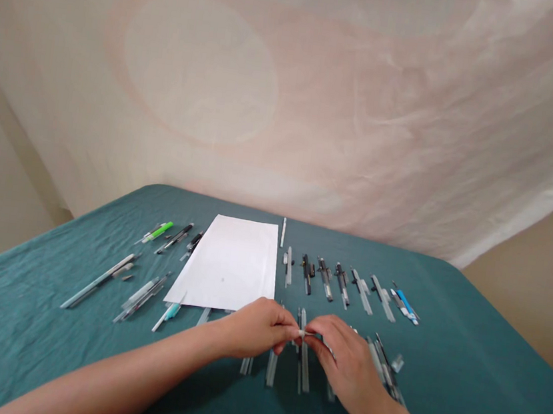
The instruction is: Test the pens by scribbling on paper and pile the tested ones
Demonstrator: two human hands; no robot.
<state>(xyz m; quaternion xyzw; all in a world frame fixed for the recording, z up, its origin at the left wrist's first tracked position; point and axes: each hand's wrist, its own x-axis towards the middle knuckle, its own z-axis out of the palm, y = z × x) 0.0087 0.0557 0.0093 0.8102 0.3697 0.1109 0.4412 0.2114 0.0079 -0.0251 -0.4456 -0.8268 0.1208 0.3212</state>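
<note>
My left hand (259, 329) pinches one end of a small pale pen part (302, 333) between thumb and fingers. On its other side my right hand (346, 360) pinches the same piece, so the fingertips of both hands nearly meet. The piece is mostly covered, and its exact kind does not show. Below it on the cloth lies a disassembled pen (304, 368) with a clear barrel and a thin dark refill. Further pen parts (271, 369) lie under and beside my left hand. My right hand partly hides others.
A white sheet of paper (232, 262) lies on the green tablecloth (182, 397). Several taken-apart pens (325, 279) form a row at the right, ending with a blue pen (406, 303). At the left are a green-capped pen (157, 231) and a long pale barrel (98, 281). A pale curtain hangs behind.
</note>
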